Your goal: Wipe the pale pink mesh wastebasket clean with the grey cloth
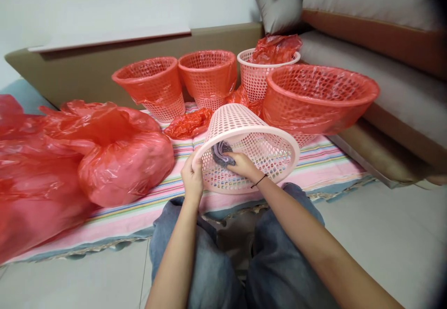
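A pale pink perforated plastic wastebasket lies tilted on its side in front of me, its wide mouth turned towards me. My left hand grips the left part of its rim, with the fingers partly hidden behind it. Inside the mouth, my right hand is closed on a folded grey and purple cloth, which is against or close to the basket's inner left wall. Whether the cloth touches the wall is hard to tell. A thin dark cord circles my right wrist.
Red-bag-lined baskets stand behind and at right. A white basket holds a crumpled red bag. Another red bag lies on the striped cloth. Full red bags fill the left; cushions are stacked right.
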`<state>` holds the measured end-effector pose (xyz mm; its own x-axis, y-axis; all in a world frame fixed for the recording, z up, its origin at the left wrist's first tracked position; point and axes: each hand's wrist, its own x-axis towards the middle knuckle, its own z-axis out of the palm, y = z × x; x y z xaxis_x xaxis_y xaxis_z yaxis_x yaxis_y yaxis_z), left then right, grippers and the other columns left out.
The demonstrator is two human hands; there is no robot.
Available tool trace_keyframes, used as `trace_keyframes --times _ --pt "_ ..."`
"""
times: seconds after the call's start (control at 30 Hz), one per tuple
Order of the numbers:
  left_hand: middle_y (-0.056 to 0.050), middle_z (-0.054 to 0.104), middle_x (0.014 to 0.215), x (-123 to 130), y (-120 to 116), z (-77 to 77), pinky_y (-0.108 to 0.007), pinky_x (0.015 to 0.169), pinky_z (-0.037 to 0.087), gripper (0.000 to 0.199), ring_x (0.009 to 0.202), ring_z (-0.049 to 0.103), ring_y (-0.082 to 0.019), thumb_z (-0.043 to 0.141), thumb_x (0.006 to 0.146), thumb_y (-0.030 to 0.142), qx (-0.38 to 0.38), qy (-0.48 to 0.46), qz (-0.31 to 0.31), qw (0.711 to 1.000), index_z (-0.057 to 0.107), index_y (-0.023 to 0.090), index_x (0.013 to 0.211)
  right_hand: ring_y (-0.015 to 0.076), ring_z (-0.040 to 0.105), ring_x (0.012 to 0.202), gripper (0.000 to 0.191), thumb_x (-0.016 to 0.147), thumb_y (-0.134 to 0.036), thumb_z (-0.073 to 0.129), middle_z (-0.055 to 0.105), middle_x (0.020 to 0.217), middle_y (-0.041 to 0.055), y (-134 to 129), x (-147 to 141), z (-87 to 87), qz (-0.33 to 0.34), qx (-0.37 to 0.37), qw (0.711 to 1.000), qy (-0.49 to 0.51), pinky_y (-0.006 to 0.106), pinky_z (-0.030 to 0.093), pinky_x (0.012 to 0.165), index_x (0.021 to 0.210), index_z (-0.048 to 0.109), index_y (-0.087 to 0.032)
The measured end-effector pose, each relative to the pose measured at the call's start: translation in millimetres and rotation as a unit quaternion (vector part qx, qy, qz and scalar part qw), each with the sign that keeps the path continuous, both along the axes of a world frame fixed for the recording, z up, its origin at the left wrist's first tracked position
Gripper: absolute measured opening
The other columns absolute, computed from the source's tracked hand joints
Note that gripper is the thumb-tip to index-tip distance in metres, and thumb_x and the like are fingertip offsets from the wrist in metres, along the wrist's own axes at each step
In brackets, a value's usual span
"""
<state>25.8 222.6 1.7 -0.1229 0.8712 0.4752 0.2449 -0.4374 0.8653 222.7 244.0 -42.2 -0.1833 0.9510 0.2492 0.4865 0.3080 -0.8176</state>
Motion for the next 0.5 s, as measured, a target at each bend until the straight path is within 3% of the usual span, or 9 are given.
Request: trace_keyframes --times 0.07,0.13,0.17,0.23,0.27,0.33,0.43,0.5 --pt "-0.014 0.059 0.134 -1.2 -3.8 -2.5 -0.041 0.109 0.039 0.046 0.125 0.054 -0.028 0.061 0.088 0.041 0.106 0.034 0.052 0.992 0.058 0.018 0.128 0.0283 0.066 0.113 0.044 0.078 -0.023 0.065 0.071 0.121 0.0117 -1.4 -1.2 4.7 -0.042 -0.006 0.997 0.06 0.042 0.047 0.103 0.121 0.068 -0.016" --pt "-0.013 0.055 0.138 0.5 -10.1 -5.2 -0.041 0.11 0.036 0.054 0.127 0.052 -0.026 0.067 0.083 0.025 0.273 0.098 0.061 0.955 0.05 0.023 0.135 0.0269 0.067 0.108 0.039 0.081 -0.029 0.063 0.073 0.117 0.0115 -2.0 -1.7 9.7 -0.08 -0.019 0.989 0.125 0.041 0.05 0.099 0.117 0.069 -0.014" --pt "-0.011 0.058 0.132 3.5 -14.0 -6.5 -0.039 0.108 0.038 0.054 0.122 0.055 -0.024 0.068 0.082 0.019 0.341 0.137 0.033 0.93 0.051 0.025 0.133 0.0267 0.068 0.105 0.037 0.081 -0.032 0.062 0.074 0.113 0.0116 -2.3 -1.5 12.1 -0.096 -0.028 0.983 0.157 0.041 0.051 0.096 0.113 0.07 -0.013" --pt "-0.006 0.064 0.118 14.1 -21.9 -9.2 -0.034 0.101 0.044 0.049 0.11 0.061 -0.02 0.063 0.083 0.012 0.394 0.201 -0.058 0.895 0.054 0.028 0.128 0.0265 0.069 0.101 0.037 0.079 -0.036 0.064 0.075 0.11 0.0114 -3.5 -0.1 16.3 -0.118 -0.045 0.968 0.216 0.041 0.053 0.092 0.107 0.07 -0.013" --pt "-0.006 0.065 0.115 21.4 -25.2 -11.2 -0.033 0.099 0.046 0.046 0.108 0.062 -0.019 0.059 0.086 0.011 0.38 0.222 -0.091 0.894 0.054 0.028 0.128 0.0262 0.069 0.1 0.039 0.077 -0.037 0.065 0.075 0.11 0.0111 -4.6 0.7 18.2 -0.124 -0.052 0.96 0.244 0.04 0.054 0.092 0.107 0.07 -0.013" --pt "-0.014 0.061 0.126 37.1 -29.2 -17.2 -0.042 0.105 0.044 0.048 0.121 0.056 -0.024 0.05 0.091 0.011 0.318 0.232 -0.101 0.914 0.047 0.02 0.138 0.0257 0.069 0.1 0.042 0.075 -0.039 0.067 0.074 0.113 0.0107 -7.5 2.0 21.4 -0.128 -0.065 0.945 0.294 0.04 0.055 0.09 0.109 0.068 -0.014" --pt "-0.023 0.033 0.155 54.8 -28.0 -30.7 -0.057 0.118 0.026 0.065 0.147 0.028 -0.032 0.054 0.094 0.026 0.158 0.203 -0.101 0.961 0.026 0.017 0.151 0.0246 0.07 0.1 0.046 0.076 -0.041 0.067 0.073 0.116 0.0097 -11.8 2.3 25.2 -0.122 -0.083 0.925 0.349 0.039 0.055 0.09 0.113 0.066 -0.016" --pt "-0.022 0.019 0.161 60.0 -25.3 -38.3 -0.058 0.121 0.017 0.081 0.152 0.016 -0.034 0.063 0.089 0.039 0.063 0.165 -0.13 0.976 0.019 0.019 0.154 0.0238 0.069 0.102 0.047 0.075 -0.043 0.069 0.073 0.117 0.0078 -13.5 2.9 27.9 -0.111 -0.091 0.918 0.369 0.037 0.055 0.09 0.115 0.066 -0.018"
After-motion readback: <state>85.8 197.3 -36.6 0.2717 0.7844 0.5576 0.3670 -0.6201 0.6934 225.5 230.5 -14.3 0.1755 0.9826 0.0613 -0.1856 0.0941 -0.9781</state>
